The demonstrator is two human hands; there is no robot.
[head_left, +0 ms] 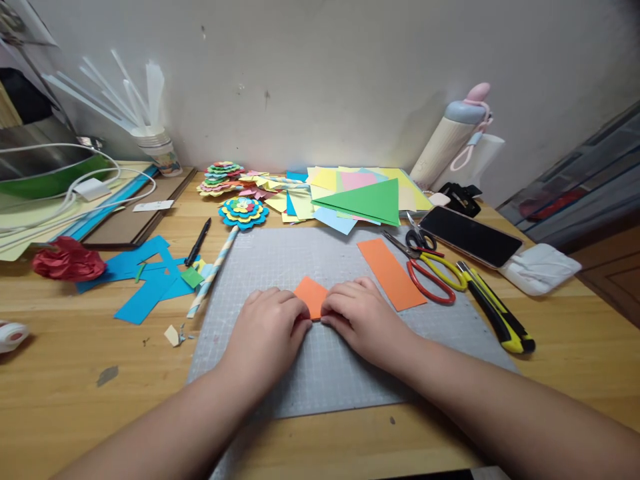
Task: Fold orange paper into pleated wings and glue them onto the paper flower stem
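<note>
A small folded piece of orange paper (pixel 311 296) lies on the grey cutting mat (pixel 280 373), its pointed corner facing away from me. My left hand (pixel 273 323) pinches its near left edge between thumb and fingers. At the near right edge, my right hand (pixel 357 317) grips the same paper in the same way. The fingers hide both sides of it. To the right, an orange paper strip (pixel 391 275) rests flat on the mat.
Scissors (pixel 434 277) and a yellow-black utility knife (pixel 497 310) lie right, near a phone (pixel 471 235). A paper flower (pixel 243 213) on a striped stem, a black pen (pixel 198 242) and blue scraps (pixel 145 293) lie left. Green paper (pixel 370 203) tops a stack behind.
</note>
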